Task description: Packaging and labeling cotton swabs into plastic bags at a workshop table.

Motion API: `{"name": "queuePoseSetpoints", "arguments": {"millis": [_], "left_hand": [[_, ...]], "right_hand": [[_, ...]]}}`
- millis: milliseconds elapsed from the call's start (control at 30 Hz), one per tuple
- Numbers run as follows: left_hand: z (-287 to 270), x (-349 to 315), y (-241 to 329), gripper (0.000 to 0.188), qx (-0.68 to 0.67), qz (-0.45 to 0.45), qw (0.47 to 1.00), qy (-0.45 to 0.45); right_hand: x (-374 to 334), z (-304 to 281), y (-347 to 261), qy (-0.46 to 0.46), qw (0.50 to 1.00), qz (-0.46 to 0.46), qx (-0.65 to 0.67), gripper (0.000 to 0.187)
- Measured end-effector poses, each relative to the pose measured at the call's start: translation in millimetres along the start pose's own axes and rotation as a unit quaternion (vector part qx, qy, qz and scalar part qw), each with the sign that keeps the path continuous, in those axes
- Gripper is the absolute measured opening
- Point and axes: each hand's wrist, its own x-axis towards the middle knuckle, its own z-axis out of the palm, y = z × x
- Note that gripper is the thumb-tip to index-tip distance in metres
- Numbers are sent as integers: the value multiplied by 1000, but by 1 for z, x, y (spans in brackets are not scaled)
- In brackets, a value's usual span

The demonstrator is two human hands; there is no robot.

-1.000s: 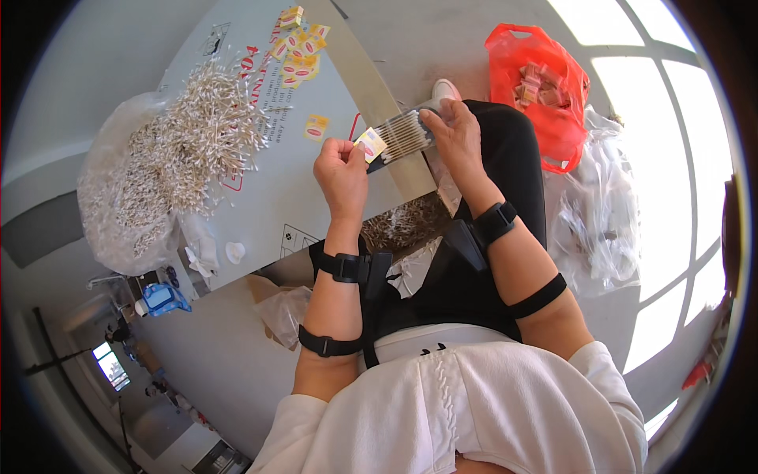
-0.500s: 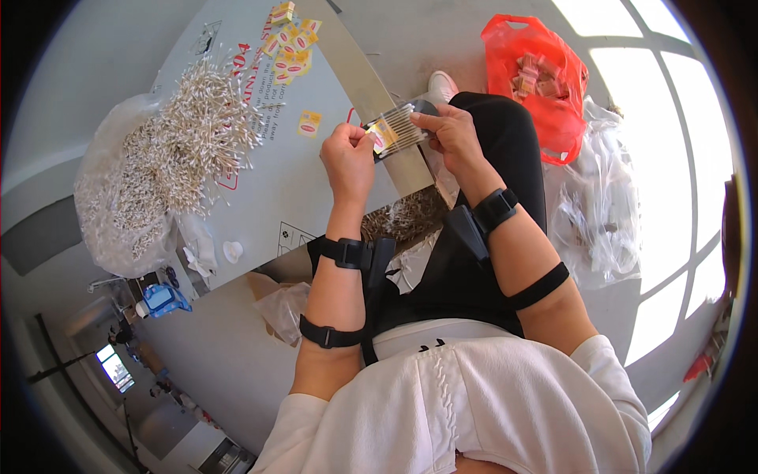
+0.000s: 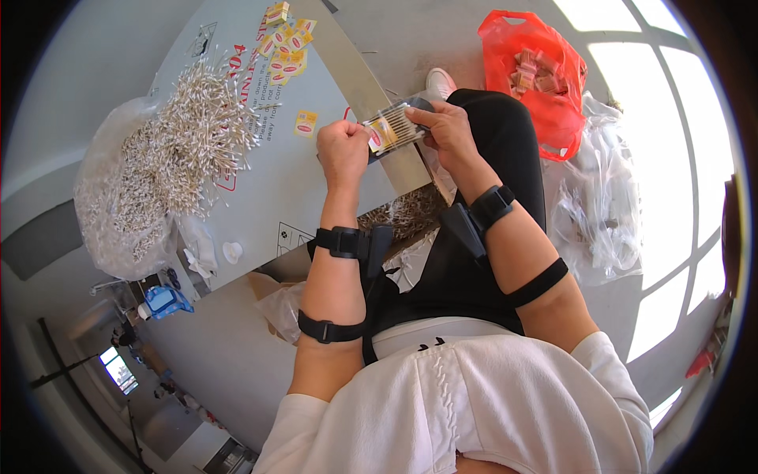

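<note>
**Two hands on the swab packet at the bench's right edge!**

And here we are, right over the pale strip along the right edge of the bench [image 3: 300, 186], near its near right corner, where a clear packet [image 3: 404, 131] of cotton swabs hangs tilted in the air. The right hand [image 3: 442, 128] has it clamped at the right end, thumb pressed on top, fingers tucked beneath. Across at the other end, the left hand [image 3: 344, 146] is curled, fingers together, right up against the packet; whether they pinch its edge, I cannot tell. Look at the yellow card [image 3: 380, 136] lying across the left end of the swab row, close beside that left hand!

Over on the bench, a single loose card [image 3: 305, 123] lies just left of the hands, and farther up, towards the far end of the right edge, there's a scatter of yellow cards [image 3: 290, 57] with a small stack [image 3: 277, 13] beyond. Towards the left edge, what a heap of swabs [image 3: 207, 130], sprawling out of a clear bag [image 3: 103, 197]! Down on the floor, off the bench's right edge, sits a red bag [image 3: 503, 88] with small bundles [image 3: 537, 75] inside.
</note>
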Motion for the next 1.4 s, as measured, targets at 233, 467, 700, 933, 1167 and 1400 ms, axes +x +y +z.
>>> {"name": "queuePoseSetpoints", "arguments": {"millis": [233,467,700,933,1167,1400], "left_hand": [[0,-3,8,12,55,8,998,22],[1,-6,15,14,61,12,998,9],[21,-7,17,14,16,40,998,52],[18,-16,20,9,77,94,992,41],[9,-65,-17,71,317,268,907,74],[18,-74,-25,82,363,219,906,14]], "right_hand": [[7,-6,4,7,1000,6,-5,6],[7,-2,5,7,1000,-6,-20,7],[12,-5,9,7,1000,-6,-26,9],[17,-3,14,11,1000,-20,-22,12],[15,1,11,38,999,-27,-20,23],[4,15,19,55,995,-76,12,22]]}}
